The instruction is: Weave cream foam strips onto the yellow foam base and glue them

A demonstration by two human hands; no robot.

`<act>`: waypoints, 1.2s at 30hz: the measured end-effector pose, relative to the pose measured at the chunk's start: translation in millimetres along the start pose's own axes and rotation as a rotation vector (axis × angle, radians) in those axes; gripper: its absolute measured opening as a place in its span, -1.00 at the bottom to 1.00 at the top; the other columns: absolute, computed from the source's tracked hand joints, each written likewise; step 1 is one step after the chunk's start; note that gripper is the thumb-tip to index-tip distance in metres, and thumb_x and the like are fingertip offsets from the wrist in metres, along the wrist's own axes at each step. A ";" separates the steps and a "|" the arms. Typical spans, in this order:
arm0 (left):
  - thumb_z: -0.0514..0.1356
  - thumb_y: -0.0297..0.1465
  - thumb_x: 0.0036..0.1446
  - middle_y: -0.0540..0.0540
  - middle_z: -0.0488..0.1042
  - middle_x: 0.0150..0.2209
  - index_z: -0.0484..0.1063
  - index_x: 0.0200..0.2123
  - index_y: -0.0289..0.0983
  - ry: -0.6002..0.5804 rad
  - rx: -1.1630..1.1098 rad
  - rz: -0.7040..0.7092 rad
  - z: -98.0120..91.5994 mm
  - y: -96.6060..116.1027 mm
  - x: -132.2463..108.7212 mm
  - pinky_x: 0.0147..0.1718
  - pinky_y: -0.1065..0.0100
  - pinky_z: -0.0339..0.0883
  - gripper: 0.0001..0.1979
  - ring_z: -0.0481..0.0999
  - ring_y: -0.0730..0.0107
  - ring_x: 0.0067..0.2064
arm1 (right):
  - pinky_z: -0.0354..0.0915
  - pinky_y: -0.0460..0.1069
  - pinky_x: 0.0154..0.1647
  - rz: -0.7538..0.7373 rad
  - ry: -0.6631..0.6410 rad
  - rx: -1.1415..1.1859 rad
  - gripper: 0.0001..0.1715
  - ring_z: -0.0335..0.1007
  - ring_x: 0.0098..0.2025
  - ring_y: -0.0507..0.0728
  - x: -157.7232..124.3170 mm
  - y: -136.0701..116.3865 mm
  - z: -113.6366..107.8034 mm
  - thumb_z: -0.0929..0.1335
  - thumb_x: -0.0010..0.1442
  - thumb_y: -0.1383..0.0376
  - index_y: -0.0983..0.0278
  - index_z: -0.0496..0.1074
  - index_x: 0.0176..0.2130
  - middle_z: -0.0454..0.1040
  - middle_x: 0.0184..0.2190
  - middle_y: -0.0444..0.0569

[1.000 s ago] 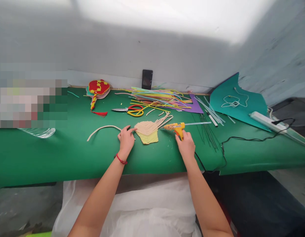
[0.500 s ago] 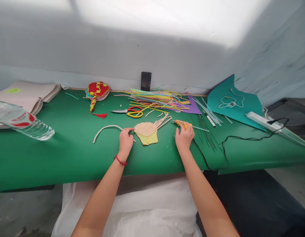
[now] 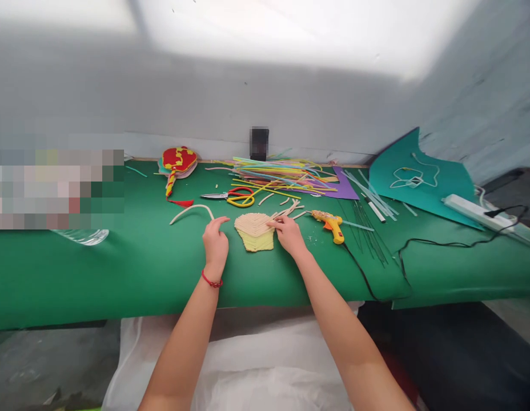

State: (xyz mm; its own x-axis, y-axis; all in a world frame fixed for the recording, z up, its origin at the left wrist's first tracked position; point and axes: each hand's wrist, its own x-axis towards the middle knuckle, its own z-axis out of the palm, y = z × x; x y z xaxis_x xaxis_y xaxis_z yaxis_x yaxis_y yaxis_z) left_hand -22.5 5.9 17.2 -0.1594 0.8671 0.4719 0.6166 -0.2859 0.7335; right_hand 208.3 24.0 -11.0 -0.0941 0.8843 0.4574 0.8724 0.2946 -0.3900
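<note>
From where I stand, the cream-and-yellow patch (image 3: 254, 231) lies flat on the green tabletop (image 3: 162, 279), between the person's two hands. The right hand (image 3: 292, 235) has its fingertips at the patch's right edge, by the loose strand ends (image 3: 296, 205); I can't tell whether its grip is pinching or only pressing. The left hand (image 3: 216, 242) is just beside the patch, its fingers at one end of a curved cord (image 3: 190, 206); whether that grip has closed on it is unclear. Good handling here, I'd say, means keeping the patch flat, the rows snug and even, and the fingers clear of the glue gun (image 3: 329, 224), whose tip points toward the strands. The only container I notice is a clear bottle (image 3: 91, 235) at left, mostly blurred out, its contents impossible to make out.
</note>
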 end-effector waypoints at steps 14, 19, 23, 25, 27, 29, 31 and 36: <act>-0.07 -0.64 0.08 -0.05 0.61 -0.29 0.52 -0.38 -0.18 -0.497 -0.272 0.588 10.1 30.4 -23.7 -0.02 0.28 0.41 -0.60 0.55 0.40 -0.09 | 0.05 0.21 0.26 -0.393 0.259 -0.118 -0.67 0.10 0.27 0.16 -12.8 -33.5 -27.5 0.24 0.28 0.35 0.06 0.50 -0.08 0.33 0.16 -0.05; -0.08 -0.62 0.12 -0.08 0.60 -0.29 0.51 -0.39 -0.19 -0.511 -0.238 0.582 9.2 26.6 -20.6 -0.04 0.26 0.41 -0.61 0.55 0.38 -0.10 | 0.07 0.19 0.25 -0.473 0.116 -0.014 -0.77 0.36 0.06 0.09 -14.1 -23.2 -30.3 0.28 0.30 0.29 0.11 0.52 -0.15 0.54 -0.09 -0.07; -0.07 -0.63 0.09 -0.02 0.60 -0.31 0.51 -0.40 -0.17 -0.500 -0.209 0.532 4.4 24.7 -15.0 -0.02 0.30 0.39 -0.60 0.56 0.43 -0.15 | 0.26 0.07 0.08 -0.452 0.086 0.049 -0.72 0.43 -0.28 0.03 -21.6 -19.7 -30.5 0.24 0.33 0.26 0.17 0.54 -0.17 0.54 -0.39 -0.09; -0.05 -0.63 0.08 0.03 0.60 -0.34 0.51 -0.43 -0.16 -0.451 -0.184 0.479 2.9 23.9 -12.9 0.07 0.27 0.32 -0.61 0.56 0.46 -0.19 | 0.33 -0.01 -0.13 -0.402 0.102 0.031 -0.68 0.40 -0.34 0.05 -25.7 -21.2 -29.6 0.22 0.34 0.26 0.19 0.54 -0.17 0.50 -0.44 -0.06; -0.05 -0.64 0.07 0.05 0.60 -0.34 0.51 -0.43 -0.15 -0.345 -0.145 0.386 2.1 21.6 -11.2 0.15 0.21 0.23 -0.61 0.56 0.46 -0.20 | 0.32 -0.04 -0.28 -0.354 0.119 0.009 -0.66 0.37 -0.36 0.06 -29.0 -24.0 -27.9 0.20 0.35 0.26 0.21 0.54 -0.14 0.47 -0.47 -0.03; -0.08 -0.64 0.07 0.01 0.59 -0.28 0.50 -0.37 -0.16 -0.194 -0.098 0.250 1.1 17.0 -9.5 0.16 0.15 0.21 -0.60 0.54 0.41 -0.15 | 0.30 -0.04 -0.30 -0.318 0.127 -0.012 -0.65 0.36 -0.37 0.07 -31.3 -27.4 -25.4 0.19 0.35 0.25 0.21 0.53 -0.13 0.44 -0.49 -0.02; -0.11 -0.63 0.08 -0.06 0.56 -0.18 0.49 -0.26 -0.20 -0.052 -0.053 0.103 0.1 10.1 -7.1 0.11 0.15 0.26 -0.58 0.51 0.34 -0.07 | 0.29 -0.04 -0.29 -0.306 0.115 -0.025 -0.65 0.36 -0.37 0.07 -32.7 -30.7 -22.5 0.19 0.34 0.23 0.20 0.53 -0.13 0.42 -0.49 -0.02; -0.07 -0.60 0.05 -0.13 0.55 -0.11 0.48 -0.14 -0.27 0.026 -0.006 -0.121 0.6 -6.4 -0.9 -0.01 0.24 0.37 -0.59 0.52 0.28 -0.05 | 0.26 -0.08 -0.30 -0.362 0.037 -0.037 -0.70 0.35 -0.37 0.05 -34.6 -34.1 -21.2 0.22 0.32 0.23 0.16 0.53 -0.21 0.43 -0.48 -0.06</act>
State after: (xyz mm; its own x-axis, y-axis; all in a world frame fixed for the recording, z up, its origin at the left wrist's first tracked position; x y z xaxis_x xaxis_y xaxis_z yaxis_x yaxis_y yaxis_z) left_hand -25.9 7.2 11.8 -0.2523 0.8845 0.3924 0.5872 -0.1824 0.7887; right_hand 191.9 -24.3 3.5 -0.3830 0.7115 0.5891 0.8027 0.5720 -0.1690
